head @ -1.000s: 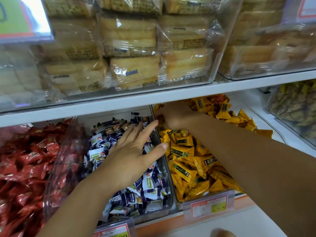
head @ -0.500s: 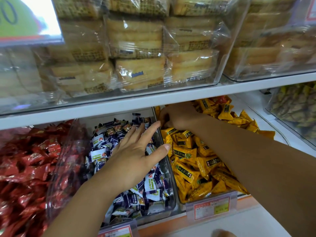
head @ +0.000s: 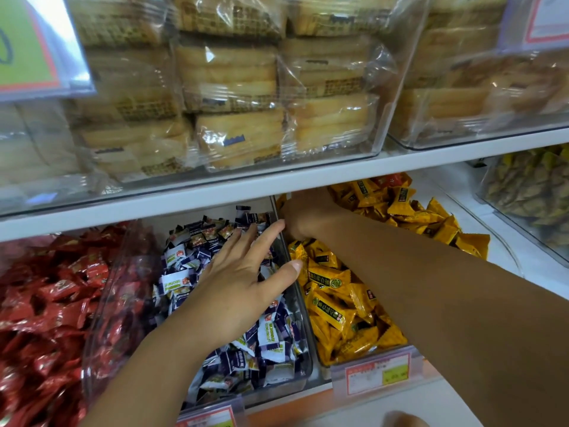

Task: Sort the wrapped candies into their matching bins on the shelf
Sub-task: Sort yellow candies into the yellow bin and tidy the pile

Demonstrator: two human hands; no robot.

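Three clear bins sit side by side on the lower shelf. They hold red candies [head: 55, 303], blue-and-white candies [head: 271, 340] and yellow candies [head: 332, 306]. My left hand [head: 243, 272] lies open with its fingers spread on top of the blue-and-white candies, its thumb at the divider wall [head: 295, 303]. My right hand [head: 304, 214] reaches deep into the back of the yellow bin, close to that divider. Its fingers curl downward out of sight, so any candy in them is hidden. One red wrapper [head: 391, 180] lies among the yellow ones at the back.
The white shelf board [head: 184, 201] hangs low over the bins. Above it stand clear boxes of wrapped cakes [head: 234, 87]. A bin of green-yellow snacks [head: 529, 186] sits at the far right. Price tags [head: 375, 371] line the front edge.
My right hand has shifted slightly toward the divider at the back of the yellow bin. My left hand stays spread over the blue-and-white candies.
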